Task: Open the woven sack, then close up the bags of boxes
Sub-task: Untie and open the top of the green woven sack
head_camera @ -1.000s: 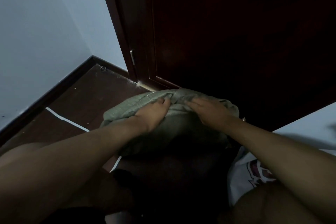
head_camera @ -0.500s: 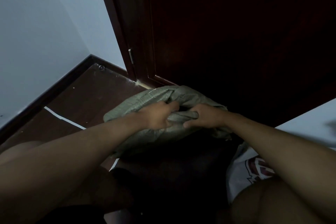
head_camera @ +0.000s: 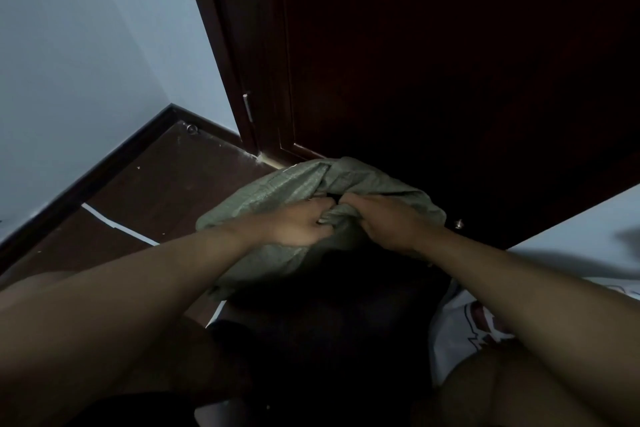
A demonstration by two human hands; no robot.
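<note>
- The woven sack point(head_camera: 311, 191), grey-green and slumped, sits on the dark floor point(head_camera: 166, 184) in the middle of the frame, right at the foot of the dark wooden door point(head_camera: 433, 62).
- It lies straight ahead of the person, beyond both wrists, with its long axis running from the lower left towards the right of the frame.
- The left hand point(head_camera: 294, 224) is closed on a bunch of the fabric on the near top of the sack.
- The right hand point(head_camera: 384, 218) is closed on the cloth just beside it; the two fists nearly touch, with a twisted fold of sack between them.
- Neither hand is nearer: both meet at the same gathered spot, near the middle of the top.
- I judge that spot to be the mouth, so pulling the fists apart, left and right along the long axis, looks like the way to spread it.
- Whether a tie or knot holds it, I cannot tell in this dim light.
- No bags of boxes show; the lower middle is in deep shadow.
</note>
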